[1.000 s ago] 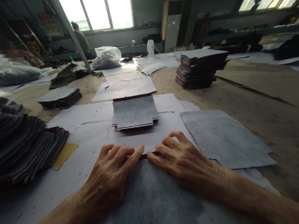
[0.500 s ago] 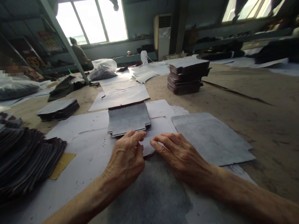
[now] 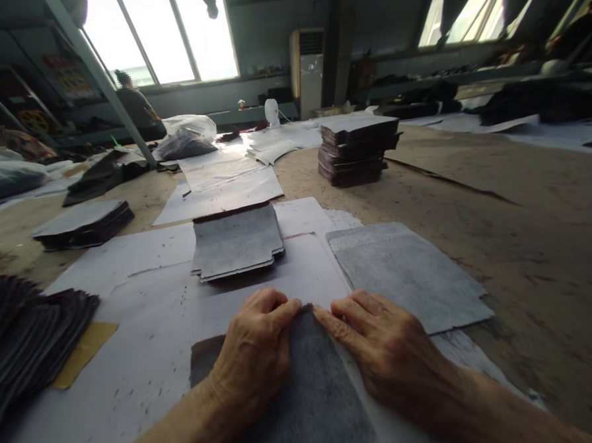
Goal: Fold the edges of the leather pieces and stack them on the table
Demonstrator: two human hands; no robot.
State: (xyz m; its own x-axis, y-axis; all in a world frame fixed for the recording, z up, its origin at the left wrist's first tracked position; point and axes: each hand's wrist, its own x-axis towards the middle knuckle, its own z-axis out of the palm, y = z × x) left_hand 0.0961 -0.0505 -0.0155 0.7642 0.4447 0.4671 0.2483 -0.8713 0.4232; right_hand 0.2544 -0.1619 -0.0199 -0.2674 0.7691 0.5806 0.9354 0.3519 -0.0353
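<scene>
A grey felt-like piece (image 3: 318,399) with a darker far edge lies in front of me on white paper (image 3: 147,328). My left hand (image 3: 257,346) pinches its far edge near a corner, thumb and bent fingers together. Beside it my right hand (image 3: 389,345) has curled fingers, its thumb and index finger pressing the same corner from the right. The left hand covers part of the piece. Just beyond lies a small stack of grey pieces (image 3: 240,241) with notched corners. To the right of my right hand a larger grey sheet (image 3: 408,278) lies flat.
At the left stands a fanned pile of dark pieces (image 3: 29,341) by a yellow card (image 3: 87,351). Farther back are a low stack (image 3: 82,223), a tall dark stack (image 3: 354,152) and plastic bags (image 3: 187,134). Two people (image 3: 138,107) are at the far left.
My hands have moved from the middle of the piece's far edge to its right-hand corner. The piece now shows on the left of my left hand. The view has swung to the right.
</scene>
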